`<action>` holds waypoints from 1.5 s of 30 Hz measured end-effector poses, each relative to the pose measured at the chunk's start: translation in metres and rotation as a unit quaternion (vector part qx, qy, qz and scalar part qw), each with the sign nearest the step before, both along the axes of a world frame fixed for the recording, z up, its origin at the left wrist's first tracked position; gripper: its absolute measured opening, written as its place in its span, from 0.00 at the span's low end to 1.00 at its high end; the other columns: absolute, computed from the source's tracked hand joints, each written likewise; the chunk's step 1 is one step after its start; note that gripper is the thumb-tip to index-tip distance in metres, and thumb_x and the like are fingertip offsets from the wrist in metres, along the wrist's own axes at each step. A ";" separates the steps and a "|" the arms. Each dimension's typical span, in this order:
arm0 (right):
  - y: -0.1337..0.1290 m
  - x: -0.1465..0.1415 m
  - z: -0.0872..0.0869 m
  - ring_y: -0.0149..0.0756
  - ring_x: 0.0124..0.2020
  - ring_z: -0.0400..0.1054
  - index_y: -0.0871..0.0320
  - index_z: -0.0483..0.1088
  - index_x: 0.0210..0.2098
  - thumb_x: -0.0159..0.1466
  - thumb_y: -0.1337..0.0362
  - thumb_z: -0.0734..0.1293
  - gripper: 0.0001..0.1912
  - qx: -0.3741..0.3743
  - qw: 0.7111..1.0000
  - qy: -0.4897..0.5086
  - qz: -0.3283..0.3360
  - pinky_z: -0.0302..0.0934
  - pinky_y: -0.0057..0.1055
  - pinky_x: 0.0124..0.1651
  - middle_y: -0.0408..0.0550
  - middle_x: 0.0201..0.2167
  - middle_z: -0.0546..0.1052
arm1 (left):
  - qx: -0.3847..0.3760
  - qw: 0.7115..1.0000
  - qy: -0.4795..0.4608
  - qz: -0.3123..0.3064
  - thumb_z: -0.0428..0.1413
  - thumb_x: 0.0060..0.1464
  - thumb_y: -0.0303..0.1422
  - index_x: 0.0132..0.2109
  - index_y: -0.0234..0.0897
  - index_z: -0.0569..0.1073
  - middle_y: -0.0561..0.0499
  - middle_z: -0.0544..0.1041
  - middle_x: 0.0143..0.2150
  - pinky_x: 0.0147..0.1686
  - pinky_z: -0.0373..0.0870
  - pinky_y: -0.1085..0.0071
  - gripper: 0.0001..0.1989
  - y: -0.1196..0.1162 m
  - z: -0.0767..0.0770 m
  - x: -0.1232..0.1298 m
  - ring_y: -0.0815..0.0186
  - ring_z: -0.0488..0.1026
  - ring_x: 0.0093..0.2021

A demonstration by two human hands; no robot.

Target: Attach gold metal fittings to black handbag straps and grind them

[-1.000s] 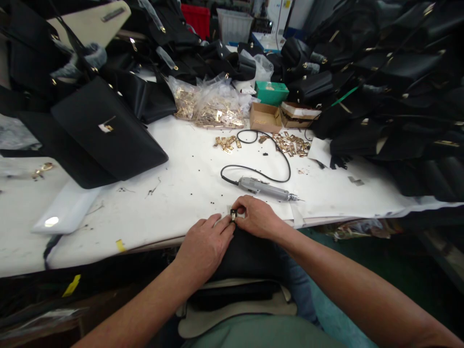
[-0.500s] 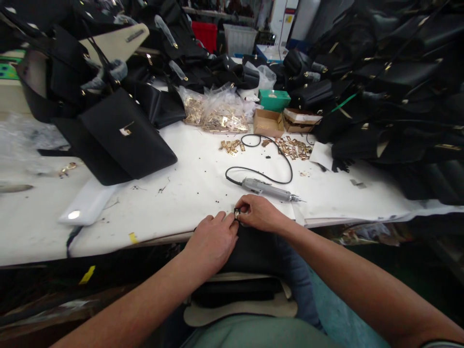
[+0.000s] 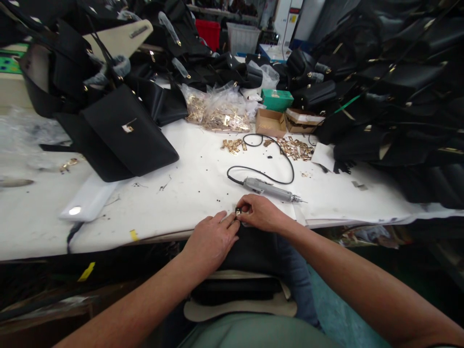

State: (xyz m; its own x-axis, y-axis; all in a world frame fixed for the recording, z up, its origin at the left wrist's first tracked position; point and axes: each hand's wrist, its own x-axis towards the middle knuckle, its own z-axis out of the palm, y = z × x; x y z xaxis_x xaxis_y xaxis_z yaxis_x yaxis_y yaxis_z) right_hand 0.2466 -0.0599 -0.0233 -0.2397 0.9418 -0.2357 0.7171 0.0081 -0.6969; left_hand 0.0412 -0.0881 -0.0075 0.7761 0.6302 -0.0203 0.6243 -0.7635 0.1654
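A black leather handbag lies across my lap at the table's front edge. On its far end is a small gold-coloured metal fitting. My right hand pinches this fitting between thumb and fingertips from the right. From the left, my left hand grips the end of the bag, with its fingertips close against the fitting. Both hands partly cover that end. Just beyond them rests a grey electric screwdriver, its bit pointing right and its black cord looping away behind it.
Loose gold fittings lie near a brown open box and a green box. Plastic bags of gold parts stand behind. A black handbag stands left by a white device. Black bags pile up right.
The view has shifted very slightly. My left fingers have moved a little on the bag beside the fitting; my right hand keeps its pinch.
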 end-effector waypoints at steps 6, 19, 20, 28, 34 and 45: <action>0.000 0.001 0.004 0.31 0.31 0.66 0.57 0.76 0.40 0.54 0.68 0.71 0.13 -0.012 1.000 0.004 0.010 0.56 0.26 0.33 0.42 0.33 0.76 | 0.006 1.000 0.016 -0.005 0.55 0.63 0.32 0.58 0.41 0.73 0.44 0.74 0.60 0.48 0.74 0.56 0.17 -0.003 0.007 0.004 0.51 0.70 0.59; 0.000 -0.003 0.001 0.31 0.31 0.65 0.57 0.76 0.40 0.55 0.66 0.70 0.12 -0.002 1.000 -0.014 -0.004 0.55 0.27 0.33 0.43 0.33 0.76 | 0.011 0.999 0.040 -0.010 0.50 0.67 0.32 0.60 0.37 0.72 0.41 0.73 0.62 0.49 0.73 0.54 0.18 -0.007 0.006 0.005 0.49 0.68 0.61; 0.000 -0.002 0.001 0.31 0.30 0.65 0.57 0.76 0.40 0.55 0.66 0.70 0.12 -0.004 1.000 -0.013 -0.004 0.55 0.27 0.33 0.43 0.33 0.76 | 0.011 0.999 0.040 -0.009 0.50 0.67 0.32 0.60 0.36 0.72 0.41 0.73 0.62 0.49 0.73 0.54 0.18 -0.007 0.006 0.005 0.49 0.69 0.61; 0.000 0.000 0.000 0.30 0.31 0.65 0.57 0.76 0.41 0.55 0.67 0.71 0.13 0.000 1.000 0.000 0.007 0.56 0.26 0.33 0.42 0.33 0.75 | 0.009 1.000 0.026 -0.004 0.49 0.67 0.33 0.60 0.37 0.73 0.41 0.73 0.62 0.49 0.73 0.54 0.17 -0.007 0.006 0.003 0.49 0.69 0.61; -0.001 0.000 0.001 0.31 0.31 0.65 0.57 0.75 0.41 0.54 0.67 0.71 0.14 -0.014 1.000 -0.006 0.001 0.55 0.27 0.33 0.42 0.34 0.76 | -0.001 1.000 -0.012 0.000 0.52 0.66 0.34 0.61 0.38 0.71 0.44 0.73 0.63 0.52 0.70 0.54 0.19 -0.004 0.001 -0.004 0.51 0.67 0.61; -0.001 -0.007 0.008 0.33 0.32 0.66 0.54 0.73 0.39 0.54 0.64 0.71 0.12 -0.014 0.998 -0.059 -0.020 0.54 0.28 0.33 0.41 0.33 0.76 | -0.046 0.998 0.025 -0.035 0.56 0.63 0.36 0.48 0.41 0.75 0.47 0.75 0.47 0.44 0.69 0.61 0.09 0.022 0.022 0.002 0.57 0.70 0.50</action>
State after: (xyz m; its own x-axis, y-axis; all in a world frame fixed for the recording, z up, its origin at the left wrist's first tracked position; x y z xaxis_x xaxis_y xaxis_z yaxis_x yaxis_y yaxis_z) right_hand 0.2393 -0.0611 -0.0152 -0.1717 0.9426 -0.2863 0.7931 -0.0401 -0.6078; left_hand 0.0429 -0.0660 0.0147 0.8144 0.5688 -0.1154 0.5798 -0.7881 0.2067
